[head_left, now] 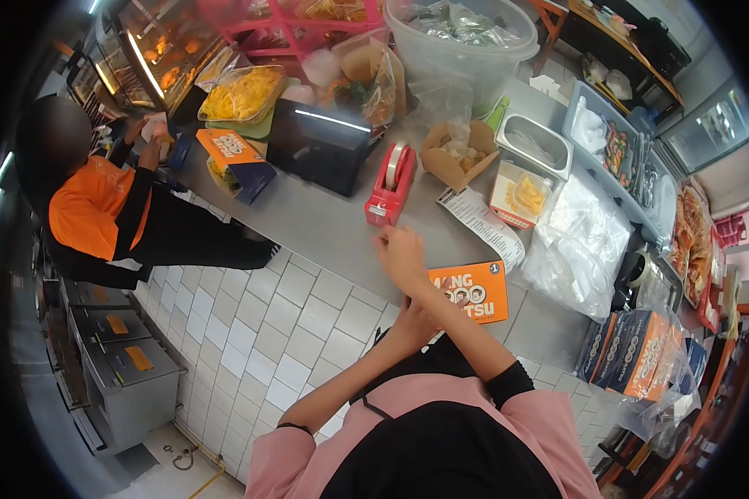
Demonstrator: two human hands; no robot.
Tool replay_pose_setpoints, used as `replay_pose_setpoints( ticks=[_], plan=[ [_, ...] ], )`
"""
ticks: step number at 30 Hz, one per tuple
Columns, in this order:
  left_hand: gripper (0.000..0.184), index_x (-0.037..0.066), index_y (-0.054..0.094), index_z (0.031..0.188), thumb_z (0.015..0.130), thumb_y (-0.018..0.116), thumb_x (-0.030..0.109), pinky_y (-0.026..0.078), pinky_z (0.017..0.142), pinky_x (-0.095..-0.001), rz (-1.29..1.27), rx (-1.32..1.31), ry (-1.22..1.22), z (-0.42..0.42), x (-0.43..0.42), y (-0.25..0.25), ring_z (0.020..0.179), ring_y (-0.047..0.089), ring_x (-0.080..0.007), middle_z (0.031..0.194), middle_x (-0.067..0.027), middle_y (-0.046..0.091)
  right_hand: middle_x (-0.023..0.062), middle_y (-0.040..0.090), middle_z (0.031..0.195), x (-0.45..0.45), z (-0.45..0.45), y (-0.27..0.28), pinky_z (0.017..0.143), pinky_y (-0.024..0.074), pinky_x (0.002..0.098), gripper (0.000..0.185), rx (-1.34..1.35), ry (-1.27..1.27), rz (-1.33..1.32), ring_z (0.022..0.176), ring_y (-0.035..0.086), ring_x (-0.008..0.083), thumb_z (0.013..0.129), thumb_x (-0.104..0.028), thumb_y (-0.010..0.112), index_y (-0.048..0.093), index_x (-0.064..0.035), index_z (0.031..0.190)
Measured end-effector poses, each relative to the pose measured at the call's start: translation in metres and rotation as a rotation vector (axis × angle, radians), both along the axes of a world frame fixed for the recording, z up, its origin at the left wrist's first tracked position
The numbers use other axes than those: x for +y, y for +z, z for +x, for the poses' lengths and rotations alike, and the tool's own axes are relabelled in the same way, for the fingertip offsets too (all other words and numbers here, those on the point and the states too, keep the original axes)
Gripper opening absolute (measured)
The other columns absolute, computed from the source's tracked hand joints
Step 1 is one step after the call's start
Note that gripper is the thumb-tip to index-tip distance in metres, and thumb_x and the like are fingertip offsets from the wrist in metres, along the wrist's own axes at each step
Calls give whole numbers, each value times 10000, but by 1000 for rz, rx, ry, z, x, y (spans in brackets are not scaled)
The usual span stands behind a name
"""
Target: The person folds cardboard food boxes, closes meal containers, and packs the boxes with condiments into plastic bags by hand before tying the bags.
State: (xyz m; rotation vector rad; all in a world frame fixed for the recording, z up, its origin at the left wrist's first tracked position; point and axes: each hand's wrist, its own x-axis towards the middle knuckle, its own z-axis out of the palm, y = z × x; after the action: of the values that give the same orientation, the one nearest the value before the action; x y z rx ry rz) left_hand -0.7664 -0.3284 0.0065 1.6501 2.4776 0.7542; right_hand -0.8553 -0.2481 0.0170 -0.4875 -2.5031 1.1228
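My forearms cross in front of me. My left hand (431,316) grips the near left side of an orange cardboard food box (484,291) with white lettering at the counter edge; its fingers lie partly over the top, under my right forearm. My right hand (401,254) is just in front of a red tape dispenser (383,204) with a roll of tape in it. Its fingers are bent together at the dispenser's near end; whatever they pinch is too small to make out. A long printed receipt (481,223) lies beyond the box.
Beyond are an open brown carton (460,154), a small box with a yellow-filled cup (528,196), a metal tray (534,143) and plastic bags (578,241). A dark tablet (318,150) stands left of the dispenser. A person in orange (91,204) works at the left.
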Motion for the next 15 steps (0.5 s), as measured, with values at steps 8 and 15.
replay_pose_setpoints(
  ticks=[8, 15],
  plan=[
    [477, 122, 506, 1207, 767, 609, 277, 253, 944, -608, -106, 60, -30, 1, -1, 4, 1258, 159, -508, 1317, -154, 340, 61, 620, 677, 61, 82, 88, 600, 418, 281, 209, -90, 125, -362, 651, 570, 161, 820, -205, 596, 621, -2, 776],
    [773, 151, 337, 1353, 675, 701, 226, 257, 913, -670, -83, -19, 48, 5, 4, 0, 1264, 98, -546, 1410, -89, 249, 36, 604, 638, 62, 208, 23, 527, 406, 196, 270, -340, -222, -744, 543, 528, 64, 847, -215, 607, 614, 35, 744]
  ],
)
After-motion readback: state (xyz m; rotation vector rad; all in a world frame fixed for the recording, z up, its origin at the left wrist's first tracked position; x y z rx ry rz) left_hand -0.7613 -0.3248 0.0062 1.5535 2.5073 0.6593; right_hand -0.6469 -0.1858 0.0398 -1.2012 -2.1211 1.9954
